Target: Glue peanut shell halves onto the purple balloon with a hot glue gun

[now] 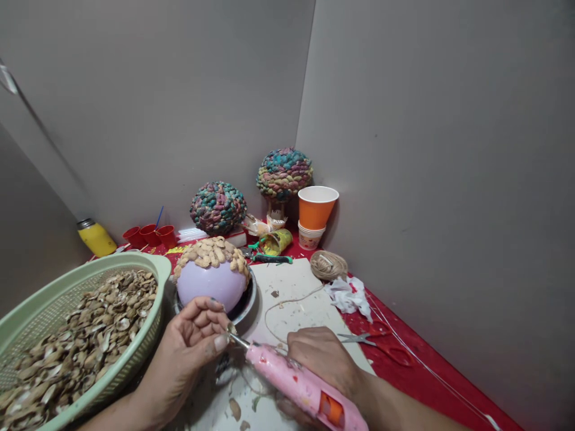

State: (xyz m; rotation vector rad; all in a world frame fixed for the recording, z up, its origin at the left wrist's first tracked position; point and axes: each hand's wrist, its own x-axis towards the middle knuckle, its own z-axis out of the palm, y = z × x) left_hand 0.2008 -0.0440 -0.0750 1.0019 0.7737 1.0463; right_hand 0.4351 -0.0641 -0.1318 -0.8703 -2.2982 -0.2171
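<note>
My right hand [321, 359] is wrapped round a pink hot glue gun [287, 380], its metal nozzle pointing left. The nozzle tip meets a small peanut shell [231, 328] pinched between the thumb and fingers of my left hand [193, 344]. Just beyond my left hand sits a lilac balloon [209, 284] in a dark round bowl [254, 293]; peanut shells [211, 251] cover its top and right side. To the left, a green basket [162, 281] holds a heap of loose peanut shells [90, 341].
Behind stand two colourful shell-covered balls [218, 206], stacked paper cups [318, 203], red cups [150, 234] and a yellow bottle [96, 237]. Twine [329, 265], white tissue [348, 294], red-handled scissors [381, 341] and pliers [269, 258] lie around the white board [296, 275]. Grey walls enclose the red table.
</note>
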